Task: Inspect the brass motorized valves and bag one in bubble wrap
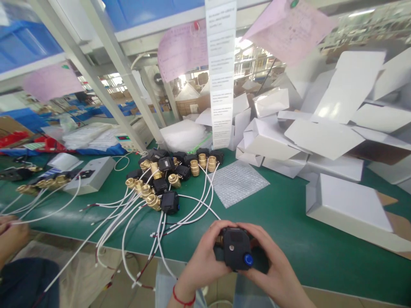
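Observation:
Between my two hands, just above the bench's front edge, is a motorized valve [236, 248] with a black housing and a blue knob at its lower right corner. My left hand [210, 252] is wrapped round its left side, where a bit of brass shows. The fingers of my right hand [268, 256] curl round the right side. To the left lies a pile of similar valves [160, 179], with brass bodies, black housings and white cables hanging over the front edge. A sheet of bubble wrap [239, 183] lies flat beyond my hands.
White cardboard boxes [345, 203] are heaped on the right of the green bench [276, 218]. A tall label strip [221, 77] hangs at the back. Further left are a grey test box [93, 175] and more valves. Another person's hand [13, 237] is at the left edge.

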Action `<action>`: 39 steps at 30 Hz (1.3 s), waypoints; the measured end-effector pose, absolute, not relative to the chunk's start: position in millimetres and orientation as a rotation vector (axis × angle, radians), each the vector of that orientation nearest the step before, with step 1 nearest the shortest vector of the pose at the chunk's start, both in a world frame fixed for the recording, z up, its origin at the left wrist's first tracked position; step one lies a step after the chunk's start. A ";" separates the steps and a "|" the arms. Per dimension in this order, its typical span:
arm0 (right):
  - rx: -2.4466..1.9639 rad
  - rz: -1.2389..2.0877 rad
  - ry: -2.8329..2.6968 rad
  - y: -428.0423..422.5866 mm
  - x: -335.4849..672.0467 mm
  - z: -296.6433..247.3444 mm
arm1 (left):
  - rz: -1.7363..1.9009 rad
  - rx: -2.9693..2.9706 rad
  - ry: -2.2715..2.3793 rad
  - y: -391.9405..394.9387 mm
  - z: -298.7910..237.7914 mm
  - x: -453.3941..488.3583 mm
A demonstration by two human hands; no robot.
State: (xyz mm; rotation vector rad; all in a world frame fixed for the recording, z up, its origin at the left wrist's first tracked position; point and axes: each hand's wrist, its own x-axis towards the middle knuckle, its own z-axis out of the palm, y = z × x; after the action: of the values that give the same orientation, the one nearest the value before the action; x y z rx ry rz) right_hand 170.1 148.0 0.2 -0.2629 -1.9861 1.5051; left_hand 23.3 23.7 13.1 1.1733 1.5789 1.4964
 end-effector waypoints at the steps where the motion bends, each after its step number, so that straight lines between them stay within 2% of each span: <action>1: -0.262 1.494 -1.985 147.9 170.6 -0.4 | 1.503 1.172 1.568 23.9 12.6 23.4; 9: -0.229 1.627 -1.904 145.6 162.7 10.2 | 1.591 1.172 1.605 27.6 21.1 23.6; 22: 0.297 1.367 -1.812 177.3 102.3 145.6 | 1.722 1.852 1.663 42.3 188.2 -19.5; 33: 0.402 1.069 -1.804 183.0 102.3 197.5 | 1.860 2.044 1.462 39.5 248.6 -14.2; 39: 0.414 1.022 -1.845 177.9 119.9 216.4 | 1.896 2.106 1.338 33.7 265.6 -2.3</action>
State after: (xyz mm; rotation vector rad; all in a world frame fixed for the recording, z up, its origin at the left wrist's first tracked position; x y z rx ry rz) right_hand 119.9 177.9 216.4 0.4140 -1.8448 1.0222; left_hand -2.3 33.7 265.6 2.1061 1.3384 1.8962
